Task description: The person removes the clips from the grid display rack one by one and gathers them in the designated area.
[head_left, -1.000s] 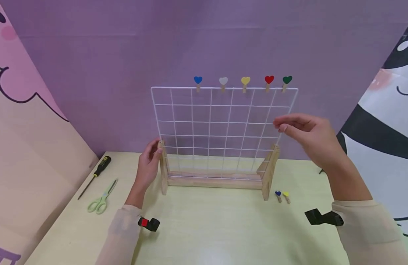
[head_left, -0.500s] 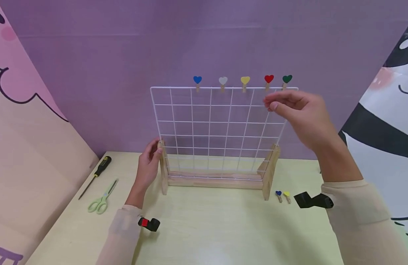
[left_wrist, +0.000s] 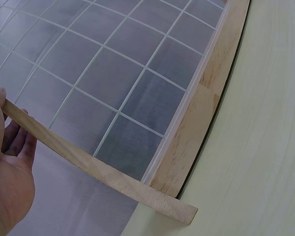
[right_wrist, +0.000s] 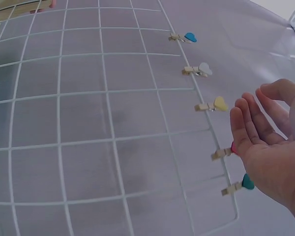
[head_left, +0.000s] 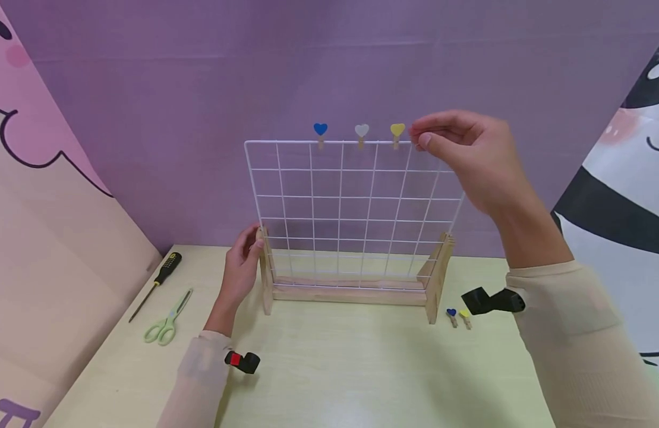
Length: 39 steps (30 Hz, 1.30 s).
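Observation:
A white wire grid stands upright in a wooden stand. Clipped along its top wire are mini clothespins with hearts: blue, white and yellow. My left hand holds the stand's left upright between thumb and fingers. Beside the yellow clothespin, my right hand is raised with fingers loosely bent, nothing visible in it. From the head it hides the red clothespin and the green clothespin, which the right wrist view shows, the red heart partly behind a finger.
Two loose heart clothespins, dark blue and yellow, lie on the table right of the stand. A screwdriver and green scissors lie at the left. A purple backdrop stands behind.
My right hand has risen and moved left, from beside the grid's right edge to its top wire, now covering the red and green clothespins. The left hand stays on the upright.

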Each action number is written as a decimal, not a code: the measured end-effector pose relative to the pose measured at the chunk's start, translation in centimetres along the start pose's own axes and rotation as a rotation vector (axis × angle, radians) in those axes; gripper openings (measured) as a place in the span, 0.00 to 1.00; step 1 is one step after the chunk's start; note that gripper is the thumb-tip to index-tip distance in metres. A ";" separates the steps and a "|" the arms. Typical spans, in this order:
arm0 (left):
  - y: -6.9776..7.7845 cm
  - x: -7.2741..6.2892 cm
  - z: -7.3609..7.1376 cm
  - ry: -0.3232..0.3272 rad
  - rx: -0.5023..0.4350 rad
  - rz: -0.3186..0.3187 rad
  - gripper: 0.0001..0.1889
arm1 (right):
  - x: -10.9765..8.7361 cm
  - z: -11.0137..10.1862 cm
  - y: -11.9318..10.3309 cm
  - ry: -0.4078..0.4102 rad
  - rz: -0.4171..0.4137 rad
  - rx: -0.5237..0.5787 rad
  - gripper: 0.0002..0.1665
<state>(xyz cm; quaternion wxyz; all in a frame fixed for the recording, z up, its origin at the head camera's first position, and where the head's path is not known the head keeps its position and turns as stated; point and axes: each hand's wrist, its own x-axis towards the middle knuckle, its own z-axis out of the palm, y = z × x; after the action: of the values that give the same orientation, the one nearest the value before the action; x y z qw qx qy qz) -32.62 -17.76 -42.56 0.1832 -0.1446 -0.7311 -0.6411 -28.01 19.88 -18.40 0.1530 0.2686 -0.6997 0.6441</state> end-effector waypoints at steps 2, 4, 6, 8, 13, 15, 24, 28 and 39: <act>-0.1 0.0 0.0 0.001 0.006 -0.001 0.23 | 0.5 0.3 -0.3 0.001 -0.006 0.015 0.13; -0.1 0.0 0.1 0.001 0.008 -0.001 0.23 | 1.0 0.6 -0.6 0.006 -0.005 -0.006 0.12; -0.2 0.1 0.1 0.000 0.010 0.000 0.23 | 1.5 0.8 -0.8 0.011 -0.001 -0.030 0.12; -0.2 0.1 0.1 -0.002 0.009 0.000 0.23 | 2.0 1.1 -1.1 0.019 0.007 -0.049 0.12; -0.2 0.2 0.1 -0.002 0.008 0.004 0.24 | 3.3 2.1 -1.9 0.017 0.017 -0.066 0.11; -0.1 0.2 0.0 0.000 0.004 0.009 0.24 | 3.8 2.7 -2.2 0.007 0.023 -0.101 0.11; -0.2 0.1 -0.3 0.001 -0.013 0.015 0.23 | 5.8 5.5 -2.6 -0.031 0.033 -0.210 0.12; -0.3 0.0 -0.3 0.001 -0.010 0.014 0.23 | 6.6 6.5 -2.5 -0.058 0.045 -0.244 0.13; -0.3 0.0 -0.2 0.000 0.005 0.010 0.23 | 7.8 8.1 -2.0 -0.137 0.095 -0.383 0.15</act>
<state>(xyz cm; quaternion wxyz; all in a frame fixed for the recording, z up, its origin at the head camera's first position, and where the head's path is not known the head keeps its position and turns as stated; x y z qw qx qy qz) -32.76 -18.02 -42.75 0.1867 -0.1477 -0.7319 -0.6385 -32.16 10.46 -13.38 0.1228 0.2445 -0.8299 0.4861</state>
